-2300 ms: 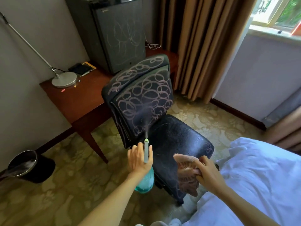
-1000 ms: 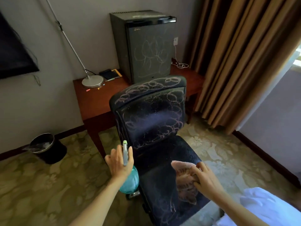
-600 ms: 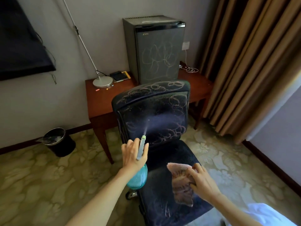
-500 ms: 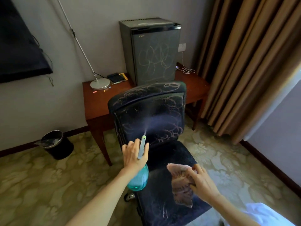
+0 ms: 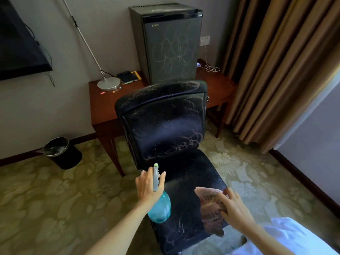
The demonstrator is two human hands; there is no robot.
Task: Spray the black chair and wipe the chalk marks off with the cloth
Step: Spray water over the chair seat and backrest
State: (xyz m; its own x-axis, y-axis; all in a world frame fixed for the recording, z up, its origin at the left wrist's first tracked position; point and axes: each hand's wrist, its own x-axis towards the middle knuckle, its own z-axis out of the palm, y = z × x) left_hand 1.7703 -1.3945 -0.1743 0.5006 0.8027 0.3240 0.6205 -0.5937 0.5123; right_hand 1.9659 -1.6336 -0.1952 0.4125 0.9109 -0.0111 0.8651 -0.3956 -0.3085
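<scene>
Left grip [image 5: 150, 184] curled, arm extended; right grip [image 5: 233, 208] pinching, fingers bent.

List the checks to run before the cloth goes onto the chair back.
1. Grip on cloth by right hand: ok, pinched.
2. Grip on spray bottle by left hand, nozzle toward backrest: ok.
3. Wetting of backrest: cannot tell; fine specks show.
4. No chalk on backrest: not ok, chalk loops at its lower right.
5. No chalk on seat: not ok, strokes near its front.
</scene>
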